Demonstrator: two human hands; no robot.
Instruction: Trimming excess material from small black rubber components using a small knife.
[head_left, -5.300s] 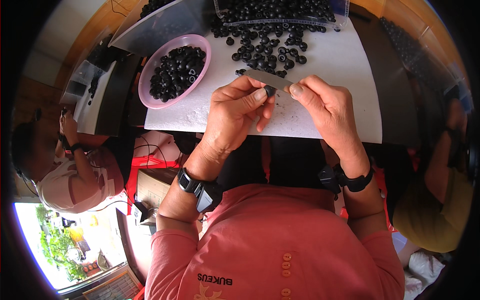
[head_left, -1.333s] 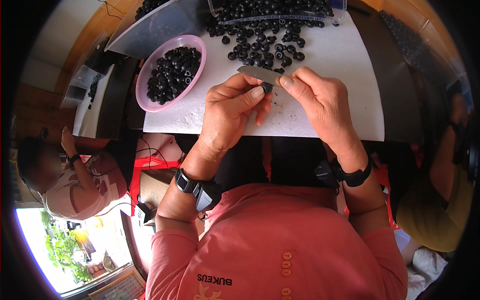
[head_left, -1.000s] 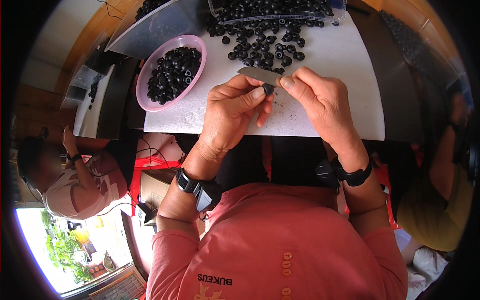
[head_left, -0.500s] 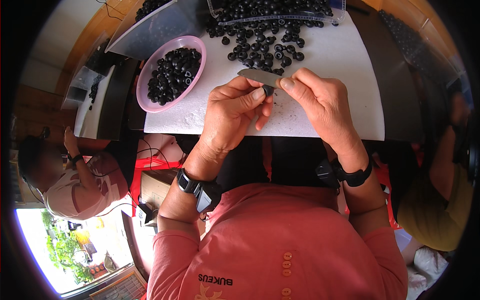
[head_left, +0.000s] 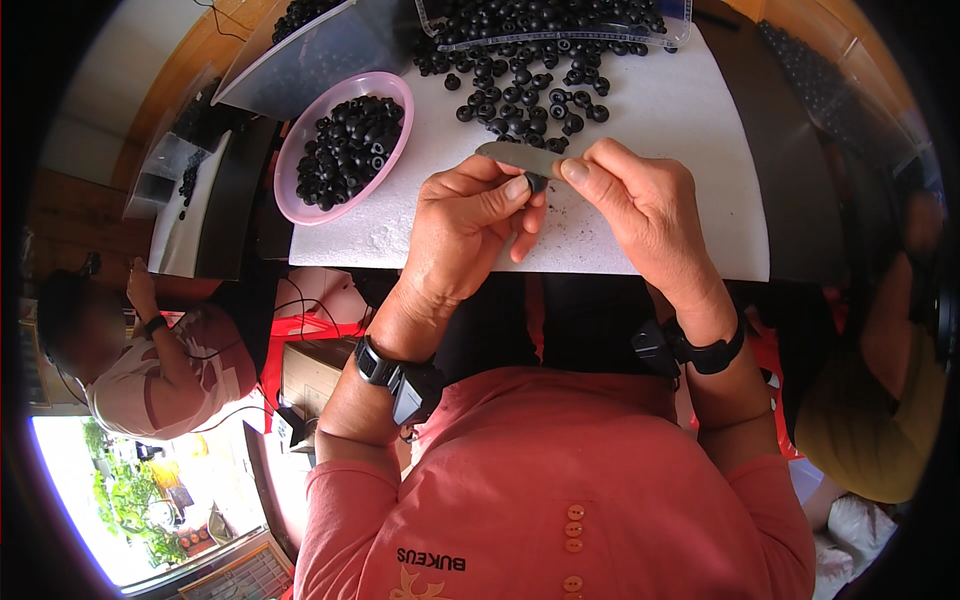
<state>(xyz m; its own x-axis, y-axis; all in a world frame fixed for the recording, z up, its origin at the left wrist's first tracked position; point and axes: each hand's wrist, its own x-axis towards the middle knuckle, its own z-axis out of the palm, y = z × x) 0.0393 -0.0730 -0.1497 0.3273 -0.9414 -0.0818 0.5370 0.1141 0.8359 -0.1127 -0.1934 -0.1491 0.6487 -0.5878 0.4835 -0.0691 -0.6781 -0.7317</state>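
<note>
Since half a second ago the knife [head_left: 520,156] has dipped slightly at its tip, while both hands have hardly shifted. The left hand [head_left: 465,215], right of the pink bowl [head_left: 286,185], pinches a black knob-shaped part [head_left: 536,183] between thumb and fingers; the right hand [head_left: 645,200], farther right of the bowl, grips the knife, its blade lying across the part's top. The part looks light and firm, perhaps rubbery, and its roundness could let it roll, so the sides, clear of the blade, seem the best hold. Dark crumbs [head_left: 562,210] speckle the white foam board [head_left: 690,150] right of the bowl; loose black knobs [head_left: 575,123] lie beyond, before a clear bin [head_left: 683,20]. One co-worker [head_left: 180,375] sits left of the bowl, another [head_left: 865,420] far right of it.
</note>
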